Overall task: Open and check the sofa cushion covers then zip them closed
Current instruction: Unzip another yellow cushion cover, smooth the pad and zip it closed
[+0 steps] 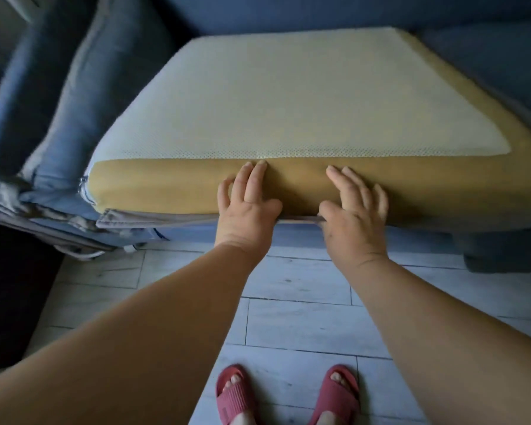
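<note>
Foam (pixel 288 185): no print, brand or number can be read.
Cover (pixel 126 217): no tag or label can be read.
Slippers (pixel 334 394): no logo can be read.
</note>
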Tool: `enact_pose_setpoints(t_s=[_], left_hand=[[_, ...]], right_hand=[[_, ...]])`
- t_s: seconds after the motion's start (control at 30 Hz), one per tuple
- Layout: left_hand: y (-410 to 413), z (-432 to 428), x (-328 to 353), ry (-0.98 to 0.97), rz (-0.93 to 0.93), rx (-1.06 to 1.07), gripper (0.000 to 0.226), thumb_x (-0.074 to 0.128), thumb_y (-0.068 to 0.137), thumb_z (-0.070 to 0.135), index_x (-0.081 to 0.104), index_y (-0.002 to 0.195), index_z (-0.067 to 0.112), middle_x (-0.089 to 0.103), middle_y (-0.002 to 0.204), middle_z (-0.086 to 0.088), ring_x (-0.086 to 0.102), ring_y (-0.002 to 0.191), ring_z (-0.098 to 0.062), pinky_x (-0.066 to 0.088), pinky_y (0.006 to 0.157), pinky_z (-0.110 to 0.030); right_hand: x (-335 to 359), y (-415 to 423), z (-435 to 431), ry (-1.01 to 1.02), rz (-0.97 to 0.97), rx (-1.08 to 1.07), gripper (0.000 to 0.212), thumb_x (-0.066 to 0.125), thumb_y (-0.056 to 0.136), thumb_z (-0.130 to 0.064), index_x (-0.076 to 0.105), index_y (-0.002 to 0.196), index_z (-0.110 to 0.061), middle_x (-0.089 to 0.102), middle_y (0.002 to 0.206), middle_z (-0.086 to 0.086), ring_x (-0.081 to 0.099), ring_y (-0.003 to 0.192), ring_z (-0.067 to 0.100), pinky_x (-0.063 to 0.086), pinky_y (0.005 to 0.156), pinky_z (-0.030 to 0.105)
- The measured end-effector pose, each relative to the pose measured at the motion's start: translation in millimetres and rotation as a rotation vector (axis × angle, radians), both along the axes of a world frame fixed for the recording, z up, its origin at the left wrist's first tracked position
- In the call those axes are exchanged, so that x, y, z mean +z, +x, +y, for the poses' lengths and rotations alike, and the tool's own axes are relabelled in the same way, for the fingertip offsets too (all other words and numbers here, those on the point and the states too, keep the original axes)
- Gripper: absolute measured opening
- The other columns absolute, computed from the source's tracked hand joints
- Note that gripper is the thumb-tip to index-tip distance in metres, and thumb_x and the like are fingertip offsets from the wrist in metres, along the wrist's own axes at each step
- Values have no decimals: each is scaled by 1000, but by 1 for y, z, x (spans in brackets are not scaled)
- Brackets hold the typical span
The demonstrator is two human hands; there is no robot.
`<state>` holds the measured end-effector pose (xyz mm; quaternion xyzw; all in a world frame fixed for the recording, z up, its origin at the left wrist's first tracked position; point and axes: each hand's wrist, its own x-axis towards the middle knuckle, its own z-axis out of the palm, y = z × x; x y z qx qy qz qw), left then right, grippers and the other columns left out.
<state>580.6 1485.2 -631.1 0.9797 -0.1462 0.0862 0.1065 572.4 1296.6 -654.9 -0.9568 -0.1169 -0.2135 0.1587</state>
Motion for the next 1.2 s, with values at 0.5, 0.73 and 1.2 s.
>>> enact_pose_setpoints(t_s=[0.5, 0.73, 1.2], left_hand=[[50, 7, 430, 137, -300, -81, 33, 37, 102, 25, 50, 132, 20, 38, 151, 2, 28, 143, -16, 4, 119, -46], [63, 1, 431, -27, -96, 78, 36, 38, 99, 27, 36, 134, 19, 45, 142, 0, 40, 132, -17, 19, 111, -37], [157, 4, 436, 157, 76, 96, 50, 23, 102, 41, 11, 151, 37, 13, 160, 9, 6, 148, -13, 7, 118, -42]], right_hand=[[437, 62, -5, -144, -234, -29, 20, 66, 90, -24, 66, 107, -13, 67, 123, 2, 54, 127, 21, 13, 115, 61], [456, 66, -6, -166, 118, -30, 43, 43, 101, -46, 35, 138, -26, 46, 144, -4, 40, 136, 19, 23, 116, 43], [466, 160, -27, -327, 262, -62, 71, 20, 89, -77, 19, 151, -42, 35, 154, -9, 29, 141, 24, 25, 113, 47]])
